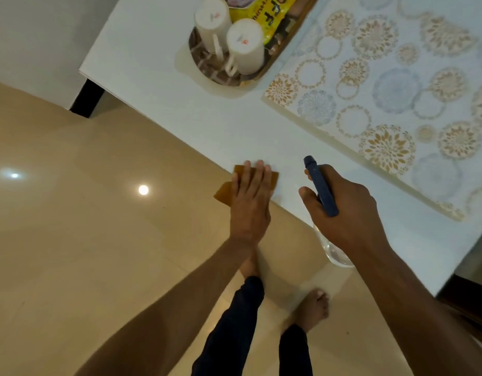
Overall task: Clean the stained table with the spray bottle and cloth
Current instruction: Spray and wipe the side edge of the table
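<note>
A white table (207,123) runs diagonally across the view. An orange-brown cloth (225,189) lies at its near edge, partly hanging over it. My left hand (250,199) presses flat on the cloth, fingers spread forward. My right hand (345,210) grips a spray bottle with a dark blue head (319,183) pointing up the table; its clear body (336,253) shows below my wrist. A pale brownish stain (207,85) spreads on the table around the tray.
A brown tray (204,69) at the far end holds two upturned white mugs (245,44) and a yellow packet (269,14). A floral patterned mat (383,90) covers the table's right part. Beige tiled floor (85,213) lies left; my bare feet stand below.
</note>
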